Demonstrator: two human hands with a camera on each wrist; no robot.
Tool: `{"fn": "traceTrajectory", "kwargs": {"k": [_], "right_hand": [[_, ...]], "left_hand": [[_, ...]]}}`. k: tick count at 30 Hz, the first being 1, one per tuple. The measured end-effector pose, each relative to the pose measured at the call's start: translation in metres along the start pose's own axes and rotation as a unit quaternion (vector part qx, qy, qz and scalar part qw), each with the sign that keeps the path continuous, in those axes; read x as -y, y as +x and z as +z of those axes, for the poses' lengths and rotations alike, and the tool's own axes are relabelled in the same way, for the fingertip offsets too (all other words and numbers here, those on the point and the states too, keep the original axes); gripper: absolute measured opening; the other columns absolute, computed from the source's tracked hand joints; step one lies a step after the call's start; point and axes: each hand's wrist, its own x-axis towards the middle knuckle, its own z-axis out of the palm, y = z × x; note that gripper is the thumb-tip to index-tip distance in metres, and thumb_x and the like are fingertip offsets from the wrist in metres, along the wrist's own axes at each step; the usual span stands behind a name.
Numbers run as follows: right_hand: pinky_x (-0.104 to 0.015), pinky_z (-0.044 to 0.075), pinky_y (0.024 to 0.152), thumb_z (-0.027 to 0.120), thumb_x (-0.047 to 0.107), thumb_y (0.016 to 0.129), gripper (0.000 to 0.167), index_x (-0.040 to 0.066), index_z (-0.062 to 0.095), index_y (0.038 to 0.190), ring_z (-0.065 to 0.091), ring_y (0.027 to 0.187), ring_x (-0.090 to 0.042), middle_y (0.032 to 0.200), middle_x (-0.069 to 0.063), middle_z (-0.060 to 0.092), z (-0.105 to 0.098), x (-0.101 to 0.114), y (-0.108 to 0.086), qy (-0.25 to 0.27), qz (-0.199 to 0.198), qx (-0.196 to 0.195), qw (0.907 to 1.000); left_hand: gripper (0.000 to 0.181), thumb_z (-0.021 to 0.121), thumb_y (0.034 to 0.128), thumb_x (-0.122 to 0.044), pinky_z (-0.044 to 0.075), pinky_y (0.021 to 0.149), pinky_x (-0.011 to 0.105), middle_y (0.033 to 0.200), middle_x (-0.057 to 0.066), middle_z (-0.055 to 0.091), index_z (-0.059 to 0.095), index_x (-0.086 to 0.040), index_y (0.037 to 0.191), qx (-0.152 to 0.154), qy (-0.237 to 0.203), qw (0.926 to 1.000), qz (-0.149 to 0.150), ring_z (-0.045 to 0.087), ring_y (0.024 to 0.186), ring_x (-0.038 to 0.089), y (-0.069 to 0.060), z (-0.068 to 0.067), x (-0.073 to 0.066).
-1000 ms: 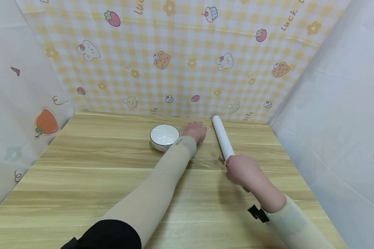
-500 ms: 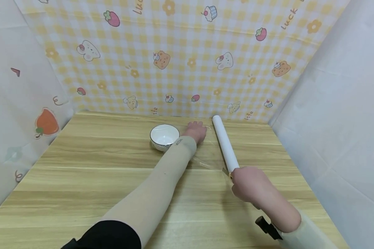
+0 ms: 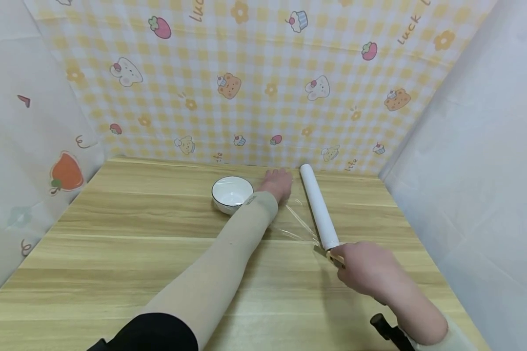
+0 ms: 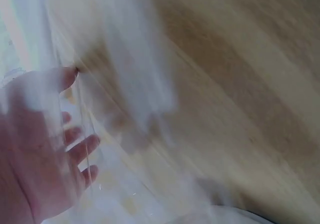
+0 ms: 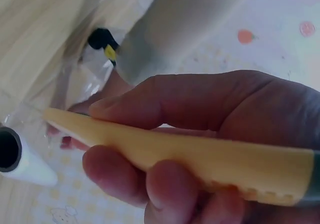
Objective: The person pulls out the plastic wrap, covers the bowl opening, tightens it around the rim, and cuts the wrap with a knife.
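My right hand (image 3: 369,268) grips a pale yellow utility knife (image 5: 215,159) with a dark green end. The knife's tip lies at the near end of a white roll of cling film (image 3: 319,209). A clear sheet of cling film (image 3: 299,219) stretches left from the roll. My left hand (image 3: 277,184) rests at the far edge of the film, fingers spread and slightly bent, as the left wrist view shows through the film. A white bowl (image 3: 221,205) with a dark rim stands just left of that hand, partly hidden by the forearm. Film seems to lie over the bowl's top.
The wooden table (image 3: 114,243) ends at a yellow checked cloth (image 3: 254,107) behind the roll. White cloth sheets (image 3: 474,146) hang on both sides. My left forearm (image 3: 219,263) crosses the middle of the table.
My right hand has drawn the knife toward me and to the right along the roll to its near end. The film near it now shows a slanting fold. My left hand stays nearly still.
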Motion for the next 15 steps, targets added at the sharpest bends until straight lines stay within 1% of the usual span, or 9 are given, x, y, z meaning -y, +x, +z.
{"fn": "traceTrajectory", "kwargs": {"k": [2, 4, 5, 6, 9, 11, 14, 15], "right_hand": [[-0.032, 0.039, 0.05, 0.07, 0.013, 0.09, 0.015, 0.012, 0.077, 0.103, 0.05, 0.061, -0.015, 0.073, 0.001, 0.064, -0.004, -0.003, 0.0, 0.018, 0.016, 0.0, 0.9997], [-0.032, 0.039, 0.05, 0.07, 0.016, 0.092, 0.005, 0.012, 0.072, 0.094, 0.048, 0.057, -0.016, 0.067, 0.001, 0.056, -0.009, -0.007, 0.002, 0.033, 0.024, -0.009, 0.9992], [-0.032, 0.039, 0.05, 0.07, 0.018, 0.094, 0.007, 0.012, 0.069, 0.091, 0.048, 0.057, -0.016, 0.067, 0.001, 0.055, -0.011, -0.009, 0.004, 0.039, 0.026, -0.015, 0.9988], [-0.032, 0.04, 0.05, 0.069, 0.021, 0.096, 0.011, 0.011, 0.069, 0.092, 0.049, 0.057, -0.017, 0.067, 0.001, 0.056, -0.014, -0.011, 0.007, 0.048, 0.03, -0.02, 0.9982], [-0.033, 0.042, 0.049, 0.064, 0.027, 0.103, 0.023, 0.006, 0.071, 0.11, 0.051, 0.056, -0.017, 0.068, 0.0, 0.058, -0.019, -0.018, 0.018, 0.087, 0.038, -0.037, 0.9948], [-0.033, 0.044, 0.047, 0.059, 0.03, 0.107, 0.03, 0.003, 0.069, 0.116, 0.052, 0.053, -0.017, 0.068, -0.002, 0.058, -0.021, -0.023, 0.027, 0.112, 0.043, -0.049, 0.9916], [-0.034, 0.047, 0.046, 0.054, 0.032, 0.108, 0.039, -0.001, 0.065, 0.127, 0.055, 0.052, -0.017, 0.07, -0.004, 0.06, -0.02, -0.028, 0.04, 0.151, 0.054, -0.068, 0.9848], [-0.034, 0.048, 0.046, 0.054, 0.033, 0.108, 0.042, -0.002, 0.063, 0.129, 0.056, 0.052, -0.017, 0.072, -0.005, 0.061, -0.02, -0.029, 0.044, 0.164, 0.057, -0.076, 0.9819]], "left_hand": [[0.043, 0.058, 0.1124, -0.027, 0.025, 0.134, 0.055, 0.164, 0.011, 0.042, 0.058, -0.012, 0.152, -0.004, -0.005, 1.0, -0.001, 0.041, 0.154, 0.035, 0.001, -0.001, 0.002], [0.044, 0.059, 0.1126, -0.034, 0.022, 0.135, 0.055, 0.164, 0.011, 0.039, 0.059, -0.013, 0.151, -0.005, -0.007, 1.0, -0.001, 0.037, 0.156, 0.035, 0.002, -0.001, 0.004], [0.045, 0.059, 0.1129, -0.037, 0.022, 0.135, 0.055, 0.165, 0.01, 0.039, 0.059, -0.013, 0.151, -0.006, -0.008, 0.9999, -0.001, 0.037, 0.157, 0.035, 0.003, -0.002, 0.005], [0.048, 0.059, 0.1132, -0.04, 0.021, 0.135, 0.055, 0.167, 0.011, 0.039, 0.058, -0.014, 0.153, -0.009, -0.011, 0.9999, 0.0, 0.036, 0.158, 0.035, 0.003, -0.002, 0.006], [0.056, 0.054, 0.1148, -0.043, 0.02, 0.136, 0.056, 0.173, 0.01, 0.038, 0.05, -0.016, 0.163, -0.02, -0.017, 0.9996, 0.002, 0.032, 0.163, 0.035, 0.003, -0.004, 0.008], [0.059, 0.053, 0.1153, -0.044, 0.019, 0.137, 0.056, 0.176, 0.011, 0.036, 0.046, -0.016, 0.166, -0.032, -0.026, 0.9991, 0.007, 0.028, 0.166, 0.035, 0.0, -0.007, 0.009], [0.058, 0.053, 0.1157, -0.045, 0.018, 0.138, 0.056, 0.179, 0.011, 0.032, 0.049, -0.014, 0.165, -0.061, -0.035, 0.9973, 0.023, 0.023, 0.168, 0.035, -0.012, -0.013, 0.009], [0.057, 0.053, 0.1159, -0.044, 0.017, 0.139, 0.056, 0.18, 0.012, 0.03, 0.049, -0.013, 0.164, -0.066, -0.04, 0.9967, 0.025, 0.02, 0.17, 0.035, -0.013, -0.014, 0.01]]}}
